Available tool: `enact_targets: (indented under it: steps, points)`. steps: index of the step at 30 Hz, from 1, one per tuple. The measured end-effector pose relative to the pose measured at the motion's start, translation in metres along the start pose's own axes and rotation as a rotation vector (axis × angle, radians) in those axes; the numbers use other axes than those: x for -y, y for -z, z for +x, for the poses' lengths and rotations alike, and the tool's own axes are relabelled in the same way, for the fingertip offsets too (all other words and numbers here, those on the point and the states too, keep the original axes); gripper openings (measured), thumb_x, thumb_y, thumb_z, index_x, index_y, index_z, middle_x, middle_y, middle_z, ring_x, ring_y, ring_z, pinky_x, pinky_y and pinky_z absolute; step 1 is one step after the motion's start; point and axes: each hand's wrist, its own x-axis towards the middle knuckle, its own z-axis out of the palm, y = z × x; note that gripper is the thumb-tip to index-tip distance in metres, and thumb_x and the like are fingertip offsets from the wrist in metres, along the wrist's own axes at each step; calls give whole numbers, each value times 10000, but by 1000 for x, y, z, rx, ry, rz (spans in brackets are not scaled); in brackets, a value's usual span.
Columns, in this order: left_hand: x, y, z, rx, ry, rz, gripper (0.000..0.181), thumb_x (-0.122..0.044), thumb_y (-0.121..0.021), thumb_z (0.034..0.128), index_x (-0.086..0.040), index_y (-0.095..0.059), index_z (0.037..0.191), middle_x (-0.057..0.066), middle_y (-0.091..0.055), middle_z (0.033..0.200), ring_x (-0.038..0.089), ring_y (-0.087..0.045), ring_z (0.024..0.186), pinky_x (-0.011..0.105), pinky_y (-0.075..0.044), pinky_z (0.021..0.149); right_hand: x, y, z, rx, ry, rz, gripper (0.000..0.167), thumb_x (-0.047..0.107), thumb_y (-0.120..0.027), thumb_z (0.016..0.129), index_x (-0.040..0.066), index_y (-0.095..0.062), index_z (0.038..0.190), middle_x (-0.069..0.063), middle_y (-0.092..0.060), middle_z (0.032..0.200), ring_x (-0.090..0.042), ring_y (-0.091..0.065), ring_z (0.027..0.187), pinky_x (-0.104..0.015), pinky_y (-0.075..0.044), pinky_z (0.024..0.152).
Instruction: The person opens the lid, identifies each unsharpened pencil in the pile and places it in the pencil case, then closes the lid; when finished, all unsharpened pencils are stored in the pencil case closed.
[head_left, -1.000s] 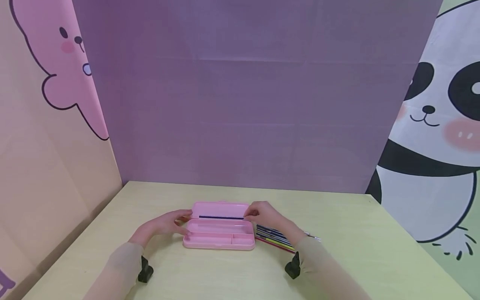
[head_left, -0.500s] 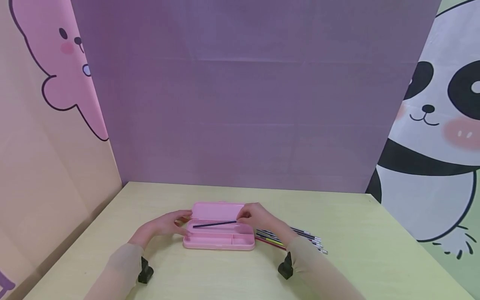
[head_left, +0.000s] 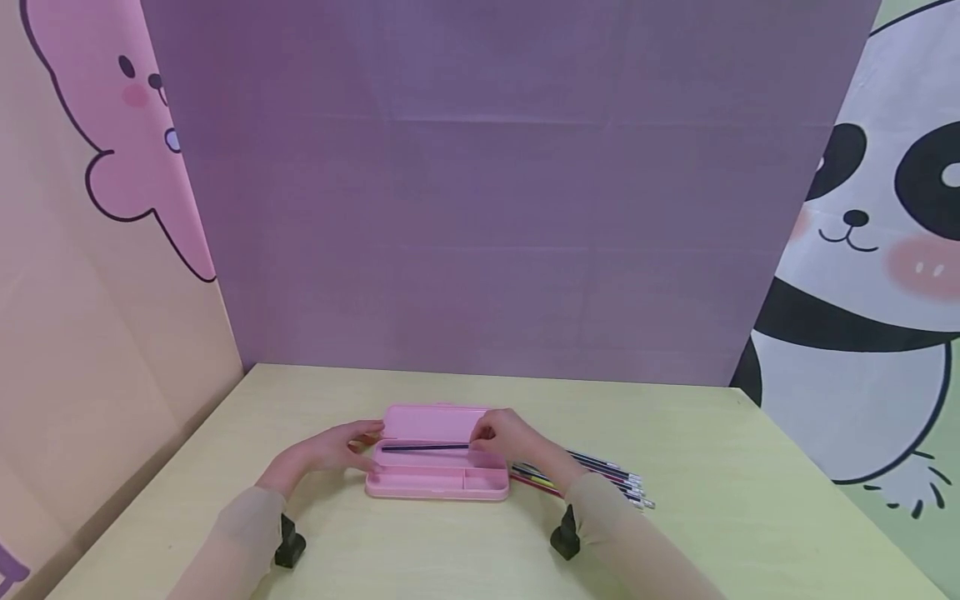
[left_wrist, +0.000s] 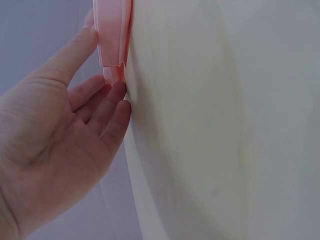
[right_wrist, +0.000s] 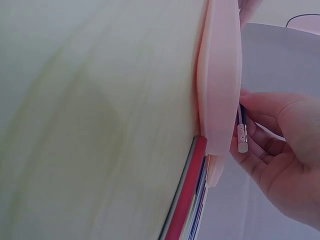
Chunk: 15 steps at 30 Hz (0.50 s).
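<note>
Over the rear compartment [head_left: 420,460] of the pink pencil case [head_left: 438,497], we note one dark pencil [head_left: 425,448], held in the right hand [head_left: 512,437]. Grip: thumb and fingers pinched narrow near the eraser end, the pale eraser [right_wrist: 243,147] poking out past them in the right wrist view. From that pinch the pencil runs away to the left, its far end close to the case's left wall. Long axis: crosswise to us, near enough parallel to the compartment, so we judge this lining-up of length with length to be what matters. Depth reads poorly from above; we cannot tell whether the shaft touches the compartment floor.

Nearer hand to the pencil's body: the right. Left hand [head_left: 330,447] is at the case's left end, thumb and fingers well spread, tips touching the pink plastic, no pencil among them. Lid [head_left: 431,422] lies folded back on the far side.

Right of the case, partly under the right forearm, we see a bundle of pencils [head_left: 607,472] slanting outward, eraser ends away from the case; a red pencil [right_wrist: 187,195] lies close by its right end.

Brands, labels, writing: we can read none on case or pencils.
</note>
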Motion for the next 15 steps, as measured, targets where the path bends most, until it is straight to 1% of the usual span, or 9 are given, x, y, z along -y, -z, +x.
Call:
enact_targets:
  steps: [3,9,15]
  points:
    - [0,0,-1,0,-7,7,787,-271,-743,800,-30,-347,1436,176,-437,1418,380,-431,1265,546,-342,1066,1,-1,2,5,4,-9,55,94,-680,850,57,-702,816,-4,-650,778,-89,-520,717,-197,-467,638]
    - [1,0,1,-2,-7,2,779,-253,-743,802,-33,-348,1436,169,-441,1415,369,-435,1260,536,-348,1066,1,-3,4,25,-3,-19,66,102,-666,864,58,-709,840,1,-657,800,-105,-537,764,-243,-496,709]
    - [2,0,2,-3,-8,2,778,-250,-745,799,-34,-352,1435,164,-446,1412,365,-440,1257,535,-351,1064,0,-4,5,31,-9,-13,67,93,-661,866,64,-712,836,8,-646,797,-107,-524,764,-239,-489,697]
